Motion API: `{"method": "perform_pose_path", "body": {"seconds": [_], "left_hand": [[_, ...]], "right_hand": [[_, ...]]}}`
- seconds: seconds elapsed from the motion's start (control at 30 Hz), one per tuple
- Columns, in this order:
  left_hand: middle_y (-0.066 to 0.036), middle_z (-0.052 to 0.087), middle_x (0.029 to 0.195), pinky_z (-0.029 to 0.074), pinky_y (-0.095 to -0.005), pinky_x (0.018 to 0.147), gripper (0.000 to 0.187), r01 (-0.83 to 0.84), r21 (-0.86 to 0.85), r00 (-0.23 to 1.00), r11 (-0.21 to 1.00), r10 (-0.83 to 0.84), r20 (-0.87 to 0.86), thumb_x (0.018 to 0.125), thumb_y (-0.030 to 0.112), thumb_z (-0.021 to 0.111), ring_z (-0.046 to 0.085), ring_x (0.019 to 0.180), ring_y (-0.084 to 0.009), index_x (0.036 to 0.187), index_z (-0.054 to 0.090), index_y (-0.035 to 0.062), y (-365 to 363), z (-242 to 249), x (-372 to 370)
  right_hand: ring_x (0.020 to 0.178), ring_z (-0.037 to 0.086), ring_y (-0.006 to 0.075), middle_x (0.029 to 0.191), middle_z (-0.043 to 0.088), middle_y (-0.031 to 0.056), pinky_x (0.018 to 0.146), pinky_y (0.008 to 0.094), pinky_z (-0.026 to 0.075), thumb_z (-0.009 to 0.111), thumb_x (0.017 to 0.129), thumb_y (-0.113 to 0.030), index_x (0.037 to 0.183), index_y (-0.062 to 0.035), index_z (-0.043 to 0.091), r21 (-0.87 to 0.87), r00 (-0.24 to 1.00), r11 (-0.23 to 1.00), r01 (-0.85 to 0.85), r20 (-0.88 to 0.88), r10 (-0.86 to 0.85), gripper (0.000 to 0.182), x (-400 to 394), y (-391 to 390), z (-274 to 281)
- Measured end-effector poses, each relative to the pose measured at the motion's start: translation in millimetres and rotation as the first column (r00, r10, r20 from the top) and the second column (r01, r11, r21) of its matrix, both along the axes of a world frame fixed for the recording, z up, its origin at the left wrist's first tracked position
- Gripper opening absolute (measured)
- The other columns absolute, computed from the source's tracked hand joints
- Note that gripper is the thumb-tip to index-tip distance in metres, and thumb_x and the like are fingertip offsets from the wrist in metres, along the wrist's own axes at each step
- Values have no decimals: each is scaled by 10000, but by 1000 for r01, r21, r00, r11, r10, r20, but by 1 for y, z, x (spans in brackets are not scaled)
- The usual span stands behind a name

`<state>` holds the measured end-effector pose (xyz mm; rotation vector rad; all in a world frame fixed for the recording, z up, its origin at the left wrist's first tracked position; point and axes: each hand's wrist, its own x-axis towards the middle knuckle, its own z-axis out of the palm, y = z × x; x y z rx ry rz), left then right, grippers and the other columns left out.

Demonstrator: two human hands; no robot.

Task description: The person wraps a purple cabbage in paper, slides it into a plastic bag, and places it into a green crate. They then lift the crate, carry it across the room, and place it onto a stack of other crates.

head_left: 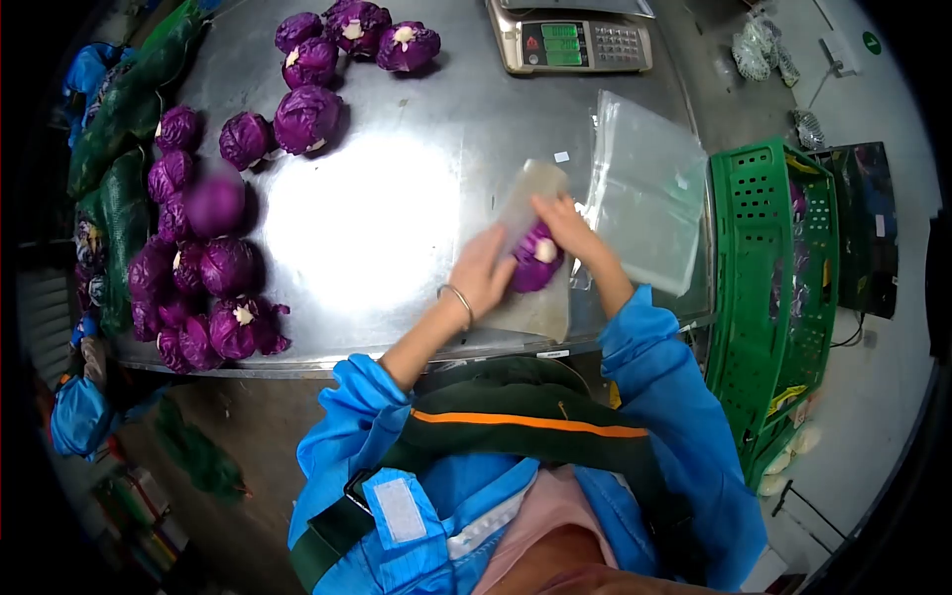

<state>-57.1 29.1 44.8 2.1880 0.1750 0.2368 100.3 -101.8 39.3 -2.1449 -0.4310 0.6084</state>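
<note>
A red cabbage [536, 260] with its pale cut stem facing up lies near the front of the metal table, between my hands. Under and around it is a translucent plastic sheet [541, 178], extending above and below the cabbage. My left hand [483, 270], with a bracelet at the wrist, presses against the cabbage's left side. From the upper right, my right hand [572, 230] reaches over, its bent fingers at the sheet's edge beside the cabbage; motion smears the fingertips slightly. A stack of clear plastic bags [650, 198] lies just right of my right hand.
Several red cabbages [226, 268] sit along the table's left side, others [308, 119] toward the back. A digital scale [570, 48] stands at the far edge. Filled green mesh sacks [124, 218] line the left edge; a green crate [754, 288] stands on the right.
</note>
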Motion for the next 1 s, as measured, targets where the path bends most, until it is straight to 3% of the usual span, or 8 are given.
{"method": "perform_pose_path", "body": {"seconds": [0.23, 0.27, 0.33, 0.43, 0.6, 0.77, 0.9, 1.0], "left_hand": [[-226, 522, 1180, 455, -395, 870, 403, 140, -25, 987, 990, -141, -75, 878, 191, 522, 543, 1028, -368, 1213, 453, -21, 3, -14, -14], [-172, 570, 1136, 494, -357, 798, 294, -181, -522, 917, 834, -49, -396, 874, 142, 497, 587, 954, -328, 1142, 526, 27, 22, -34, -11], [-129, 604, 1072, 481, -345, 816, 216, 37, -13, 991, 999, -35, 130, 849, 185, 539, 590, 954, -294, 1018, 606, 70, 36, -46, 9], [-88, 618, 980, 432, -383, 832, 150, 263, 527, 857, 808, -447, 258, 818, 216, 586, 554, 969, -264, 858, 651, 87, 41, -47, 25], [-10, 589, 909, 343, -415, 802, 109, -310, 252, 951, 917, 297, 89, 751, 222, 635, 477, 935, -238, 792, 663, 125, 50, -75, 80], [-6, 581, 886, 324, -370, 854, 147, 39, 526, 975, 850, -147, 165, 745, 203, 642, 484, 994, -211, 880, 661, 146, 51, -84, 83], [2, 570, 841, 317, -364, 837, 137, -316, 374, 943, 872, 246, 223, 753, 202, 642, 514, 869, -212, 862, 634, 119, 31, -68, 95], [-10, 558, 811, 320, -360, 784, 94, -266, 342, 960, 901, 214, 181, 751, 199, 651, 501, 833, -221, 803, 616, 128, 34, -88, 104]], "right_hand": [[1061, 540, 324, 1142, 553, 197, 867, 368, 434, 591, 812, -269, 1143, -19, 549, 0, 996, 996, -86, 19, 86, 416, -9, -3, 6], [1047, 546, 316, 1126, 562, 192, 860, 365, 434, 589, 814, -244, 1143, -12, 544, 33, 996, 996, -86, 29, 85, 405, -14, -7, 20], [1023, 554, 298, 1099, 574, 180, 854, 354, 431, 581, 819, -198, 1136, 3, 541, 104, 995, 991, -82, 71, 74, 377, -21, -17, 30], [978, 557, 258, 1074, 581, 158, 860, 320, 416, 551, 839, -133, 1103, 35, 547, 180, 997, 982, -56, 57, 47, 312, -32, -31, 42], [967, 559, 253, 1036, 599, 148, 847, 322, 420, 555, 840, -137, 1070, 32, 572, 288, 998, 955, 69, -34, -62, 286, -51, -36, 55], [971, 550, 295, 1024, 599, 166, 857, 344, 414, 576, 833, -212, 1007, -17, 627, 169, 998, 984, -48, 41, 41, 266, -47, -41, 28], [972, 546, 313, 1069, 571, 192, 861, 356, 412, 581, 827, -240, 1013, -31, 629, 223, 998, 972, 68, -3, -69, 283, -51, -33, 21], [978, 548, 303, 1081, 563, 193, 862, 350, 412, 589, 822, -228, 1037, -4, 606, 242, 997, 967, 79, 5, -82, 312, -50, -28, 26]]}}
